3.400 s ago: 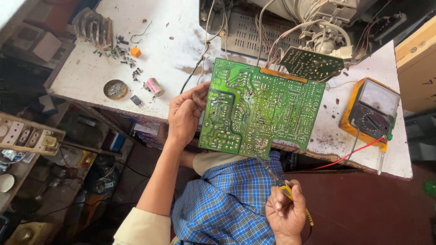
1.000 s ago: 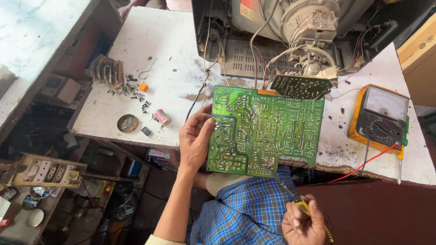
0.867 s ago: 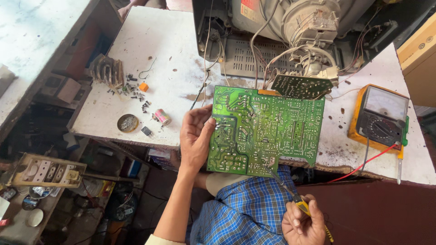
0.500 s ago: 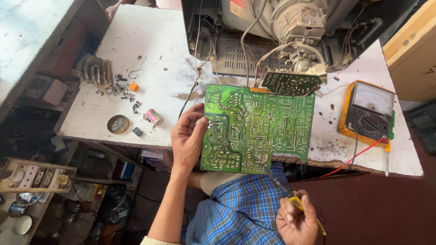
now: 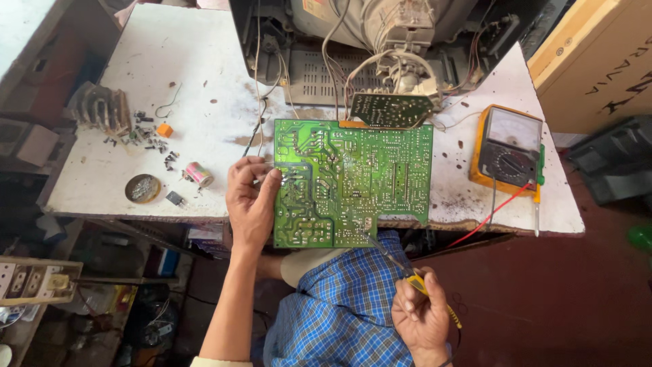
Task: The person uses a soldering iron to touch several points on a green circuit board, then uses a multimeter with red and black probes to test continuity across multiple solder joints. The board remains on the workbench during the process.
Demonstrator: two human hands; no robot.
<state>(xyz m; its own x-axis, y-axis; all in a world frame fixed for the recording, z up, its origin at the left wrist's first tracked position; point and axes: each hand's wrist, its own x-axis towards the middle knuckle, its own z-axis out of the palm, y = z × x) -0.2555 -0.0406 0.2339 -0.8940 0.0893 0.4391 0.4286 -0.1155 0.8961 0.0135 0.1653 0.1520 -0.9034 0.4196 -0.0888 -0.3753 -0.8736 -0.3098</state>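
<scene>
— Where's the board sitting right now?

— The large green printed circuit board (image 5: 353, 183), solder side up, lies at the front edge of the stained white worktable (image 5: 170, 75), its near edge hanging over the person's lap. The left hand (image 5: 250, 204) clasps its left edge, thumb on top and fingers curled under, steadying it.

— And the other hand?

— The right hand (image 5: 421, 316) is closed around a slim yellow-handled soldering iron (image 5: 407, 275), held like a pen. Its dark tip reaches the board's lower edge, near the right of the bottom cut-out.

— So which step would you say is in hand?

— By the look of it, working a joint along that bottom edge. I'd judge the next move calls for keeping the board pinned flat while the tip rests on one pad only, since the tracks there are crowded.

— What lies around it?

— Just behind, a small dark circuit board (image 5: 390, 109) hangs on wires from an opened television chassis (image 5: 380, 41). To the right sits an orange-cased analogue multimeter (image 5: 509, 146) with a red lead. To the left are a pink-wound spool (image 5: 199, 174), a round tin (image 5: 142, 188), an orange cube (image 5: 164, 130) and scattered small parts.
</scene>
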